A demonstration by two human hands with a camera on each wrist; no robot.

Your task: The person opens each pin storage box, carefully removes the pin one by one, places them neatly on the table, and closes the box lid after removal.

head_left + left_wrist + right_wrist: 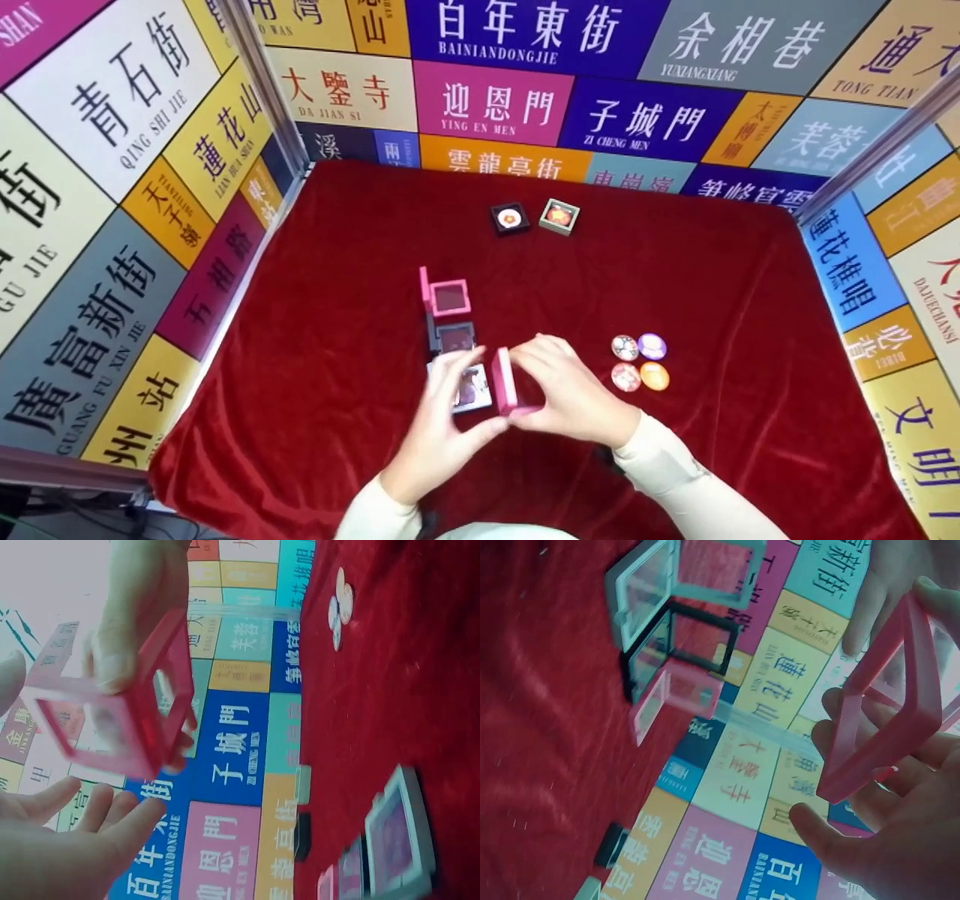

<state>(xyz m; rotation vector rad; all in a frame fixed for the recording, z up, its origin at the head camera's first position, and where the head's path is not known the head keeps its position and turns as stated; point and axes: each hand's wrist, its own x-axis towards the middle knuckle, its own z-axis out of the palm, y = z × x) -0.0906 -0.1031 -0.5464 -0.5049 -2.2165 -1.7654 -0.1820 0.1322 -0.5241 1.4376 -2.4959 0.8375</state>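
My right hand [577,394] grips a pink hinged display frame [505,381] with clear windows, held up on edge above the cloth. Both wrist views show the pink frame [135,720] with its two halves spread apart. My left hand [442,427] is just left of it, fingers extended and apart from the frame; whether its thumb touches a corner is unclear. Partly behind the left fingers lies a light grey frame [474,391], opened. Beyond it stand a black frame [455,337] and another pink frame [450,297], both opened, in a column.
Several round badges [625,377] lie grouped on the dark red cloth [712,300] at right. Toward the back sit a small black box [498,225] and a green box [560,226], each with a round badge inside. Panels with street names [491,101] enclose the table.
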